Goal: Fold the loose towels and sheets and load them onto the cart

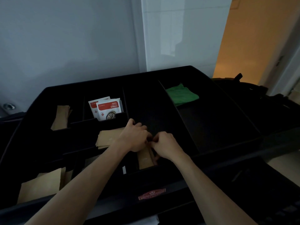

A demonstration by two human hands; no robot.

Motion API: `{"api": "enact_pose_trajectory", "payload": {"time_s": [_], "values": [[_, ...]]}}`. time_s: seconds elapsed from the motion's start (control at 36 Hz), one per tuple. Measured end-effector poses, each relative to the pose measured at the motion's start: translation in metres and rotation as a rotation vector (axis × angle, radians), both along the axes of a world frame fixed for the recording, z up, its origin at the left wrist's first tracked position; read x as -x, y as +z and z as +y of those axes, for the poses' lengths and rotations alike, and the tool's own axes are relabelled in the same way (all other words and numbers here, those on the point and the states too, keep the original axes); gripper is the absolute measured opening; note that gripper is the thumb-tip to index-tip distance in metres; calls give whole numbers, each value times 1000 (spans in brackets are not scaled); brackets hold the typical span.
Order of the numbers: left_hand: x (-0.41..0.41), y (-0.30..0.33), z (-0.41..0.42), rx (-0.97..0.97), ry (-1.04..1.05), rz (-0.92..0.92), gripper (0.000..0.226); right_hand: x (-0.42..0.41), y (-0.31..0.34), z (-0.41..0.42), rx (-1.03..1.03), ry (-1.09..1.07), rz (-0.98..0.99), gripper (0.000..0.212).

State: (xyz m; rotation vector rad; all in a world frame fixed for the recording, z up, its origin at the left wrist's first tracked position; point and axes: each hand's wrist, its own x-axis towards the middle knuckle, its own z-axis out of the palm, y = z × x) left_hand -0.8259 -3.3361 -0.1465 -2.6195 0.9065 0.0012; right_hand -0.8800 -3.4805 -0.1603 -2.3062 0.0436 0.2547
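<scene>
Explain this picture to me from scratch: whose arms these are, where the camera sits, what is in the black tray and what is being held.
There is no machine here. A person wears a camera on the head, so you look forward and down along their bare arms. Below is the black top tray of a cart, split into compartments. The left hand and the right hand meet over a near middle compartment, fingers curled on a brown paper packet standing in it. More brown packets sit at the far left, beside the left wrist and at the near left. White and red sachets stand in a rear compartment. A folded green cloth lies in the right section. The light is dim, so the exact grip is hard to see.
</scene>
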Motion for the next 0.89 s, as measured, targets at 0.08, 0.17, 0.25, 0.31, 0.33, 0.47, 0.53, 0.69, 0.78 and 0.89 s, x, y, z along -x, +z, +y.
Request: {"api": "enact_pose_trajectory", "payload": {"time_s": [0.08, 0.17, 0.25, 0.31, 0.33, 0.47, 0.53, 0.69, 0.78, 0.89], "values": [[1, 0, 0, -29, -9, 10, 36, -2, -3, 0, 65, 51, 24, 27], [3, 0, -2, -18, 1, 15, 34, -2, -4, 0, 57, 113, 27, 27], [8, -2, -2, 24, 10, -15, 32, -3, -5, 0, 53, 160, 16, 25], [12, -5, -3, 42, 20, -43, 31, -3, -6, 0, 56, 173, -1, 25], [13, -7, -3, 47, 26, -58, 31, -4, -6, 0, 60, 180, -7, 25], [20, -10, -4, 114, 41, -82, 33, -4, -7, 1, 68, 171, -8, 20], [23, -9, -4, 184, 50, -79, 37, -3, -5, 1, 68, 147, -26, 16], [50, -1, -2, 574, 134, 74, 50, 1, 3, 0, 76, 2, -148, 24], [73, 4, -1, 794, 193, 150, 49, 6, 6, 1, 4, -32, -222, 26], [106, 7, 7, 969, 259, 117, 50, 17, 14, 9, -146, -36, -271, 31]]}}
